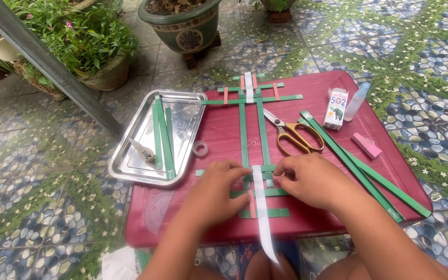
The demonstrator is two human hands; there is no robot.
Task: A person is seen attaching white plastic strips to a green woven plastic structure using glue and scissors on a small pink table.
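both hands, left hand (219, 189) and right hand (307, 179), pinch the white strip (261, 207) with a narrow grip so it lies flat across the green strips (265, 193) on the red surface (224, 129).

Both forearms bare, no sleeves; left hand (216, 194) and right hand (307, 179) ungloved.

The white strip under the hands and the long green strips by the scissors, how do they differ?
The white strip is pale and lies woven over green crosspieces, while the long green strips lie loose on the red table. The white strip runs toward the person and hangs past the table edge; the green ones slant across its right side. Both hands, left hand and right hand, touch the weave at the white strip; neither touches the green ones. Both are flat and narrow.
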